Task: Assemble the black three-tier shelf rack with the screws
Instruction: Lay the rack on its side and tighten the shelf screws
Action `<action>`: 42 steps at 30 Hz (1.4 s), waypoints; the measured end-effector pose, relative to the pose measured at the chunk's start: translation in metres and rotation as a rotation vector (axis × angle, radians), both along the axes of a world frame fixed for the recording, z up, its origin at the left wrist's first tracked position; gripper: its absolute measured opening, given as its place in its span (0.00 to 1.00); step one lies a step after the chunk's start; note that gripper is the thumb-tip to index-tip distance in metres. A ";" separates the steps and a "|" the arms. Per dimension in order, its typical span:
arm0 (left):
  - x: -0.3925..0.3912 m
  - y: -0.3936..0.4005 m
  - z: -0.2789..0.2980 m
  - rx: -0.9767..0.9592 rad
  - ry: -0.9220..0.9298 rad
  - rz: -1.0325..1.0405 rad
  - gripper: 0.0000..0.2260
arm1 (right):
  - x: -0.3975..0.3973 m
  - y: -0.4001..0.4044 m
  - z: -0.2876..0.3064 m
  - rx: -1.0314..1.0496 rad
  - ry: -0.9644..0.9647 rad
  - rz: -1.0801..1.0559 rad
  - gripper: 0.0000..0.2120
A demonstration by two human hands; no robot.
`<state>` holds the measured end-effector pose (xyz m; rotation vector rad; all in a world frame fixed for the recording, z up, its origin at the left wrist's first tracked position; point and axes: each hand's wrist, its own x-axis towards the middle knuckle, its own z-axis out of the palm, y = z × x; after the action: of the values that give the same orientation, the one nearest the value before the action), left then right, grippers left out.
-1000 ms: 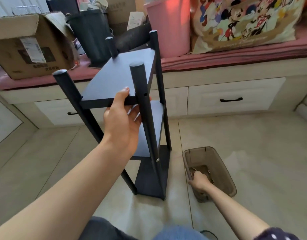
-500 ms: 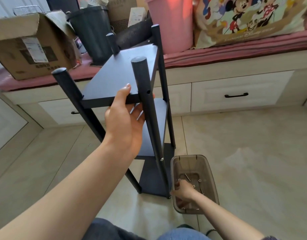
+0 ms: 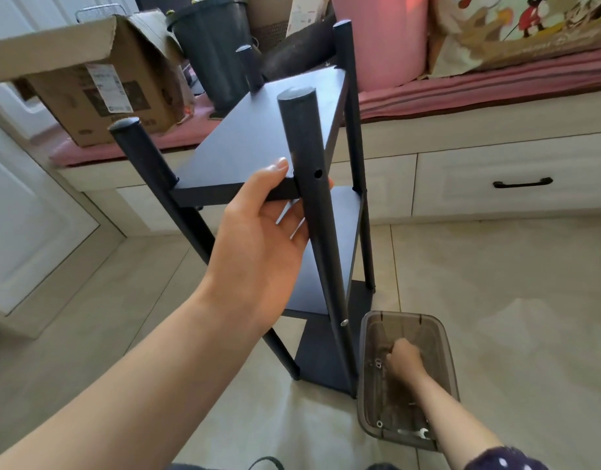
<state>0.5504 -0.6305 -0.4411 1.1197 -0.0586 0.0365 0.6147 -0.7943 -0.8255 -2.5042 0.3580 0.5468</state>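
behind the shelf rack (image 3: 258, 137) a long window bench (image 3: 461, 130) with pale drawers runs across the room, topped by a pink cushion (image 3: 478, 86); on it sit an open cardboard box (image 3: 88, 86), a dark ribbed bin (image 3: 210, 52), a pink cylinder (image 3: 377, 39) and a cartoon-print bag (image 3: 516, 32). the near right post (image 3: 312, 212) rises right in front of the camera and hides part of the middle board

the rack stands upright on pale floor tiles (image 3: 495, 283) – 3 flat matte black boards between 4 round black posts with capped tops. an empty screw hole (image 3: 318, 173) shows in the near post at the level of the top board, and a silver screw head (image 3: 343, 322) sits lower down on the same post

the left hand (image 3: 258, 245) holds the front edge of the top board, thumb on top and fingers curled beneath. just right of the rack's foot is a smoky translucent plastic tub (image 3: 444, 337) with rounded corners, holding small silver screws (image 3: 378, 362) and a small wrench (image 3: 414, 433). the right hand (image 3: 404, 362) reaches into the tub, fingers bunched downward – whether they hold anything i cannot tell
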 end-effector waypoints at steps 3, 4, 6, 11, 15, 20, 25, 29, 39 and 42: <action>0.001 -0.001 0.000 -0.023 -0.009 -0.008 0.13 | 0.003 0.003 -0.014 -0.020 -0.019 -0.048 0.05; 0.001 -0.001 0.000 -0.030 -0.012 -0.005 0.11 | 0.004 0.004 -0.018 -0.023 -0.021 -0.067 0.05; 0.001 -0.001 -0.001 -0.034 -0.020 -0.002 0.09 | 0.005 0.005 -0.021 -0.037 -0.009 -0.090 0.05; 0.002 -0.002 -0.002 -0.041 -0.029 0.010 0.08 | 0.006 0.006 -0.028 -0.007 -0.015 -0.163 0.06; 0.003 -0.001 -0.003 -0.030 -0.036 0.004 0.09 | 0.010 0.005 -0.036 -0.005 -0.032 -0.062 0.09; 0.005 0.002 -0.003 -0.049 -0.045 -0.034 0.10 | 0.012 0.003 -0.043 -0.161 -0.162 0.187 0.16; 0.006 0.002 -0.003 -0.056 -0.030 -0.064 0.10 | 0.003 0.004 -0.016 -0.001 -0.151 0.077 0.11; 0.005 0.001 -0.001 -0.060 -0.003 -0.059 0.09 | -0.008 0.002 0.021 0.124 -0.197 0.130 0.09; 0.006 0.003 0.000 -0.130 0.103 -0.037 0.06 | -0.032 0.000 0.177 0.224 -0.420 0.063 0.03; 0.004 0.006 0.002 -0.117 0.102 -0.079 0.06 | -0.048 0.007 0.239 0.421 -0.528 -0.020 0.03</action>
<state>0.5542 -0.6247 -0.4393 1.0003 -0.0094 -0.0865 0.5662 -0.7870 -0.5864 -2.1243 0.0537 -0.0603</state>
